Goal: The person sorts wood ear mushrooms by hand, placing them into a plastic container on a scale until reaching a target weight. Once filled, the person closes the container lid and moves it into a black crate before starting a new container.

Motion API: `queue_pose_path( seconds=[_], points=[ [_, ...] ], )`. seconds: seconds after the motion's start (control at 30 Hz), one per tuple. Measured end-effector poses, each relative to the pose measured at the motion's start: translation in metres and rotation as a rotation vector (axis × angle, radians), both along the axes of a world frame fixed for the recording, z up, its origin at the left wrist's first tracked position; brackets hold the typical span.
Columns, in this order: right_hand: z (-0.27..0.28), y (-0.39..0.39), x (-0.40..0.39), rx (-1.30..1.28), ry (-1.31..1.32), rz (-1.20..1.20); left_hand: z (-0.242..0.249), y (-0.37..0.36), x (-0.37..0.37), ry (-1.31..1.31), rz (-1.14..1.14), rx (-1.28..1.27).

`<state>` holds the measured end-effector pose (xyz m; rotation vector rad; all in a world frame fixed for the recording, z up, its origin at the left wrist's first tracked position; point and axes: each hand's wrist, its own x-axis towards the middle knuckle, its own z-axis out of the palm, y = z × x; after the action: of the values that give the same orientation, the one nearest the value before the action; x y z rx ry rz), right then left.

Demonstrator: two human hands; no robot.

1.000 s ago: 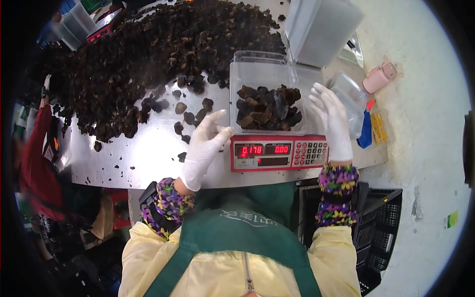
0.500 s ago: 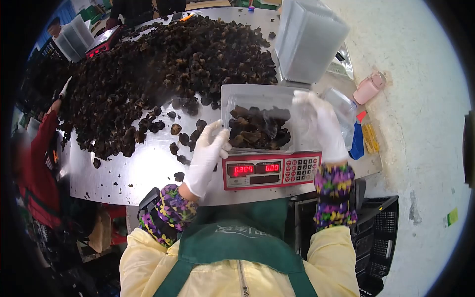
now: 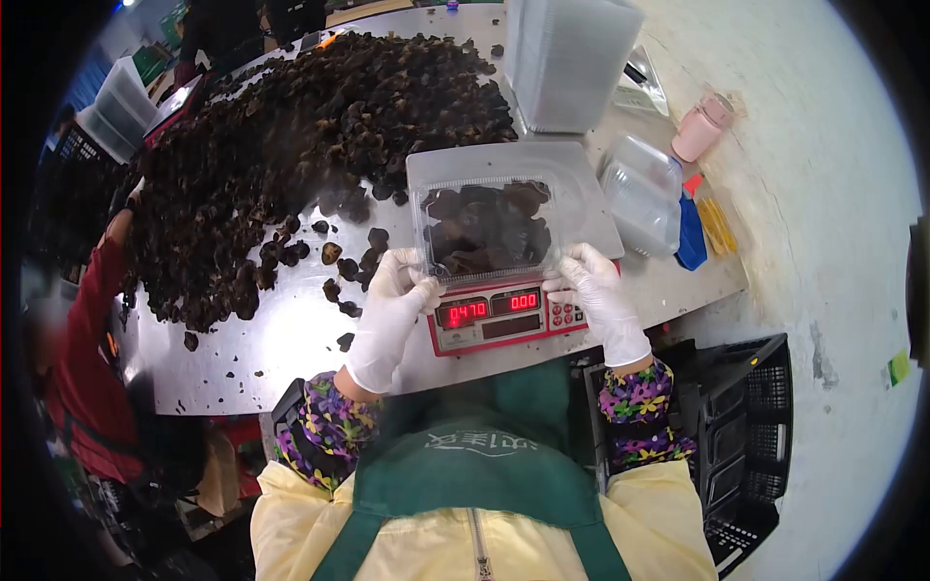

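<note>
A clear plastic container [image 3: 489, 228] of dark dried fungus, a clear ribbed-edge cover over it, rests on the plate [image 3: 593, 208] of a red digital scale [image 3: 484, 320]. The left display reads 0.470, the right one 0.00. My left hand [image 3: 392, 308], in a white glove, pinches the container's front left corner. At the front right corner, my gloved right hand [image 3: 599, 302] has thumb and fingers closed on the edge, partly covering the scale's keypad.
A big heap of dark fungus [image 3: 320, 126] spreads over the metal table [image 3: 262, 353]. Tall stacked clear containers [image 3: 572, 68] stand behind the scale. To the right are clear lids [image 3: 641, 194], a blue tool [image 3: 690, 232] and a pink bottle [image 3: 702, 128]. A person's red sleeve [image 3: 92, 358] shows at left.
My right hand has come down from the container's far right side to its front right corner. The cover now lies over the fungus. The display has gone from 0.209 to 0.470.
</note>
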<state>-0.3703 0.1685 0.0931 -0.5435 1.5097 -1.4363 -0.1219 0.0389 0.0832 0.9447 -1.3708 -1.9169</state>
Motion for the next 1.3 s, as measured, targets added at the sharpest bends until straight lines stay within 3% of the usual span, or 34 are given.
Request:
queue_pose_path(
  seconds=[0.23, 0.37, 0.43, 0.53, 0.57, 0.6, 0.7, 0.73, 0.8, 0.9, 0.93, 1.0, 1.1, 1.13, 1.17, 1.2, 1.23, 1.3],
  points=[
    [-0.016, 0.005, 0.012, -0.030, 0.275, 0.021, -0.014, 0.004, 0.006, 0.051, 0.038, -0.055],
    [-0.012, 0.017, 0.023, -0.003, 0.295, -0.037, -0.010, 0.015, 0.006, 0.144, -0.010, -0.027],
    [-0.011, 0.021, 0.045, -0.370, 0.058, -0.363, -0.008, 0.024, 0.005, 0.197, -0.035, 0.000],
    [-0.029, 0.027, 0.075, -0.464, -0.397, -0.429, 0.003, 0.053, -0.011, 0.253, -0.057, 0.047],
    [-0.025, 0.026, 0.081, -0.405, -0.433, -0.328, -0.007, 0.063, -0.013, 0.289, -0.097, 0.049],
    [-0.015, 0.028, 0.092, -0.606, -0.612, -0.293, 0.001, 0.077, -0.018, 0.191, -0.140, 0.046],
    [0.009, 0.074, 0.054, -0.708, -0.202, -0.481, 0.013, 0.092, -0.019, 0.029, -0.419, -0.184],
    [0.025, 0.106, 0.034, -0.651, -0.073, -0.585, 0.010, 0.084, -0.013, -0.085, -0.354, -0.421],
    [0.041, 0.186, -0.013, -0.482, 0.194, -0.721, 0.012, 0.062, -0.001, -0.212, -0.142, -0.571],
    [0.062, 0.312, -0.062, -0.097, 0.501, -0.978, 0.017, 0.033, 0.018, -0.333, 0.187, -0.437],
    [0.075, 0.353, -0.061, 0.270, 0.594, -1.178, 0.013, 0.032, 0.024, -0.358, 0.241, -0.484],
    [0.053, 0.464, -0.081, 0.546, 0.639, -0.999, -0.010, 0.000, 0.053, -0.364, 0.285, -0.544],
    [0.000, 0.597, -0.076, 0.903, 0.241, -0.884, -0.045, -0.033, 0.090, -0.366, 0.402, -0.496],
    [-0.026, 0.631, -0.066, 0.801, 0.056, -0.855, -0.058, -0.043, 0.104, -0.349, 0.440, -0.656],
    [-0.015, 0.607, -0.048, 0.952, -0.218, -1.028, -0.069, -0.051, 0.112, -0.331, 0.481, -0.815],
    [-0.035, 0.602, -0.041, 0.831, -0.335, -0.988, -0.075, -0.054, 0.113, -0.342, 0.482, -0.820],
    [-0.041, 0.603, -0.029, 1.019, -0.300, -0.930, -0.080, -0.058, 0.117, -0.438, 0.459, -0.860],
    [-0.057, 0.586, -0.030, 1.413, -0.077, -0.562, -0.088, -0.063, 0.130, -0.635, 0.432, -0.936]
  ],
)
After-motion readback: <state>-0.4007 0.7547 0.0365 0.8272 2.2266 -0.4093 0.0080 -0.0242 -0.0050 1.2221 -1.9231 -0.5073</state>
